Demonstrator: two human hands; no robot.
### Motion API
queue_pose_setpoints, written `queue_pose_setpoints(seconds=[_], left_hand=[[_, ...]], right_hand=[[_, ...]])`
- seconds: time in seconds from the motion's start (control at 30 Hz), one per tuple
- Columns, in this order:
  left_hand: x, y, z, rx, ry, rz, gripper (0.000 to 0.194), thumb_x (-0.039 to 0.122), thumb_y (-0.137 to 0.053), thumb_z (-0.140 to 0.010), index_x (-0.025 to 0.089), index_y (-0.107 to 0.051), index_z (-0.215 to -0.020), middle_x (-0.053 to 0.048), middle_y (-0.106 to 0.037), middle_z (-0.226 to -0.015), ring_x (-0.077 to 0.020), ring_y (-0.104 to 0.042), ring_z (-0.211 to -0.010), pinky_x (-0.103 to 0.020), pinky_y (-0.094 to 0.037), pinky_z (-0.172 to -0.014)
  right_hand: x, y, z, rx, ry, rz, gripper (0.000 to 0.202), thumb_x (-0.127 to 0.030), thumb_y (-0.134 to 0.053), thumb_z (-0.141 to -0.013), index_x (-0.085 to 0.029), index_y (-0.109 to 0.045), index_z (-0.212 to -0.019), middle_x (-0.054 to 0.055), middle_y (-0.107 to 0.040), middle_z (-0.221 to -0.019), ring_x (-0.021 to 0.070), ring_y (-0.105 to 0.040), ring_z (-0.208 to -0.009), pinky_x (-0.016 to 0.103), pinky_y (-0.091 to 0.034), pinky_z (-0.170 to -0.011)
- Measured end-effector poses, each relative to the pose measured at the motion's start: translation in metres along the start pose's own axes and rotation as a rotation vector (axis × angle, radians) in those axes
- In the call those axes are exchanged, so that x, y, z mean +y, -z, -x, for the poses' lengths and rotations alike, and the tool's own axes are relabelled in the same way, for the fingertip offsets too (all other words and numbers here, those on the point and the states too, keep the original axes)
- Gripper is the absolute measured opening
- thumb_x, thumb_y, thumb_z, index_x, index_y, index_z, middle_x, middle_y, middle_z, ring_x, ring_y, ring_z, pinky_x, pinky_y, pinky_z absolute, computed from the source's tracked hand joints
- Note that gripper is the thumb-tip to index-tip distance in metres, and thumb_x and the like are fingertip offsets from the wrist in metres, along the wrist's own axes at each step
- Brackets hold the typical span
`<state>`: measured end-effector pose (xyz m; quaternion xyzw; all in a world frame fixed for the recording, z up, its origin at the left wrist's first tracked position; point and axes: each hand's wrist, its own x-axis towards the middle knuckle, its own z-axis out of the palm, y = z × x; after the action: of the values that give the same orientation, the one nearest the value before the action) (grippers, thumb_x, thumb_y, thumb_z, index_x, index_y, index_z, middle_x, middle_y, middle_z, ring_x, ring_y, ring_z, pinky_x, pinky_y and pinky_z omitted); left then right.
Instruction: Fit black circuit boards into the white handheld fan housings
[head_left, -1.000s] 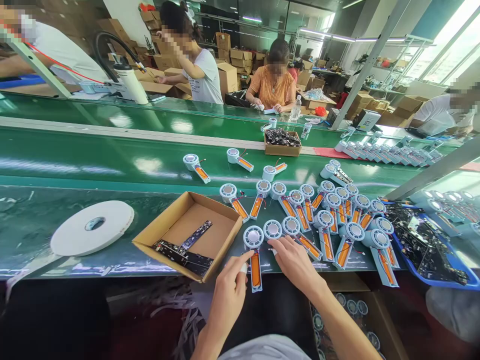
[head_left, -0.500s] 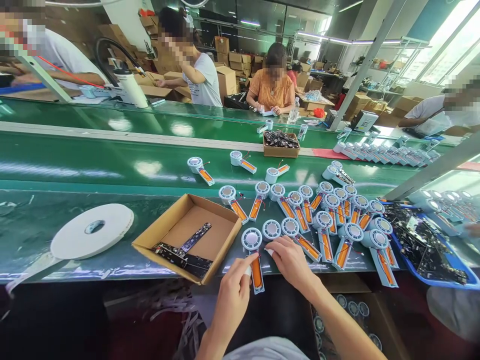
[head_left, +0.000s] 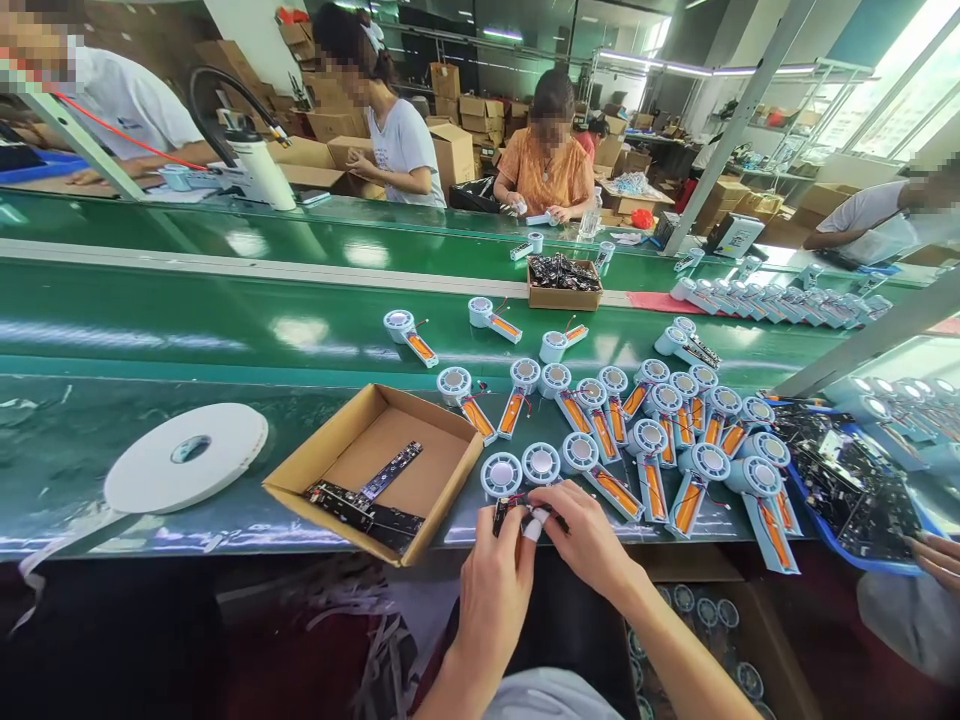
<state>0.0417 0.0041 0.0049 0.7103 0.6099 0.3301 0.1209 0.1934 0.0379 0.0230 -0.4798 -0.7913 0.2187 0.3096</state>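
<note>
The left hand pinches a dark circuit board, a fan just beyond; the right hand adjoins, hold unclear.

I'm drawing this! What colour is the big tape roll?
The tape roll is white, best seen in the head view.

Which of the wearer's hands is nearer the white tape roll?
Left. The left hand is right of the white tape roll, past the cardboard box; the right hand is farther right, beyond the left hand.
</note>
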Motion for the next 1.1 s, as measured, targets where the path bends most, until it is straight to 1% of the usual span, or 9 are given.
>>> queue_pose_setpoints(seconds=[0.23,0.43,0.57,0.63,0.7,0.77,0.83,1.0,1.1], left_hand=[[0.001,-0.005,0.000,0.047,0.000,-0.014,0.031,0.024,-0.036,-0.102,0.021,-0.066,-0.101,-0.006,-0.063,-0.088,-0.0186,-0.068,-0.068,-0.026,-0.050,-0.054],[-0.006,-0.007,0.001,0.069,0.026,-0.015,0.035,0.029,-0.034,-0.103,0.020,-0.068,-0.099,-0.008,-0.066,-0.088,-0.0208,-0.069,-0.069,-0.027,-0.048,-0.054],[-0.012,0.001,-0.002,0.071,0.091,0.169,0.038,0.038,-0.038,-0.101,0.020,-0.071,-0.091,-0.009,-0.069,-0.084,-0.0235,-0.070,-0.077,-0.031,-0.054,-0.066],[-0.016,0.008,-0.004,0.029,0.168,0.315,0.038,0.044,-0.045,-0.098,0.020,-0.072,-0.088,-0.008,-0.070,-0.082,-0.0238,-0.070,-0.077,-0.032,-0.055,-0.069],[-0.019,0.014,-0.005,-0.059,0.296,0.473,0.040,0.051,-0.051,-0.094,0.018,-0.073,-0.088,-0.005,-0.067,-0.071,-0.0208,-0.065,-0.064,-0.030,-0.052,-0.059],[-0.021,0.018,-0.005,-0.164,0.419,0.633,0.045,0.057,-0.055,-0.089,0.016,-0.073,-0.091,0.002,-0.055,-0.055,-0.0157,-0.054,-0.047,-0.026,-0.044,-0.047],[-0.021,0.020,-0.005,-0.235,0.500,0.754,0.051,0.062,-0.058,-0.085,0.014,-0.072,-0.092,0.007,-0.046,-0.048,-0.0119,-0.044,-0.041,-0.023,-0.037,-0.042],[-0.020,0.025,-0.008,-0.266,0.569,0.880,0.056,0.068,-0.056,-0.084,0.014,-0.070,-0.084,0.006,-0.046,-0.052,-0.0104,-0.042,-0.045,-0.021,-0.036,-0.042],[-0.020,0.030,-0.008,-0.280,0.564,0.900,0.053,0.064,-0.053,-0.088,0.014,-0.069,-0.088,0.004,-0.050,-0.055,-0.0118,-0.047,-0.048,-0.022,-0.040,-0.044]], right_hand=[[0.001,0.002,0.009,-0.026,0.084,0.014,0.039,-0.007,-0.041,-0.097,-0.021,-0.060,-0.128,0.009,-0.073,-0.102,0.0211,-0.067,-0.091,0.033,-0.058,-0.078],[0.003,-0.005,0.012,0.050,0.137,0.248,0.034,-0.008,-0.038,-0.100,-0.019,-0.058,-0.126,0.011,-0.072,-0.099,0.0222,-0.065,-0.083,0.034,-0.057,-0.072],[0.009,0.003,0.007,0.092,0.196,0.343,0.032,-0.008,-0.036,-0.102,-0.017,-0.062,-0.119,0.011,-0.073,-0.098,0.0228,-0.063,-0.084,0.036,-0.056,-0.074],[0.006,0.010,0.005,0.094,0.225,0.354,0.031,-0.009,-0.038,-0.102,-0.017,-0.063,-0.118,0.012,-0.072,-0.100,0.0241,-0.064,-0.092,0.038,-0.056,-0.080],[-0.003,0.014,0.005,0.080,0.244,0.350,0.031,-0.009,-0.040,-0.101,-0.018,-0.063,-0.120,0.013,-0.071,-0.110,0.0256,-0.063,-0.103,0.041,-0.055,-0.089],[-0.015,0.012,0.006,0.048,0.266,0.307,0.032,-0.009,-0.041,-0.101,-0.019,-0.062,-0.123,0.013,-0.069,-0.119,0.0255,-0.061,-0.108,0.042,-0.054,-0.093],[-0.023,0.004,0.007,0.016,0.274,0.222,0.032,-0.010,-0.041,-0.102,-0.020,-0.062,-0.123,0.012,-0.069,-0.117,0.0237,-0.062,-0.104,0.040,-0.055,-0.090],[-0.014,-0.021,0.002,0.077,0.157,-0.038,0.026,-0.014,-0.045,-0.101,-0.021,-0.069,-0.108,0.008,-0.069,-0.098,0.0198,-0.062,-0.088,0.032,-0.056,-0.078],[-0.007,-0.028,0.000,0.116,0.154,-0.111,0.020,-0.017,-0.052,-0.100,-0.020,-0.071,-0.104,0.008,-0.068,-0.095,0.0196,-0.062,-0.087,0.031,-0.056,-0.076]])
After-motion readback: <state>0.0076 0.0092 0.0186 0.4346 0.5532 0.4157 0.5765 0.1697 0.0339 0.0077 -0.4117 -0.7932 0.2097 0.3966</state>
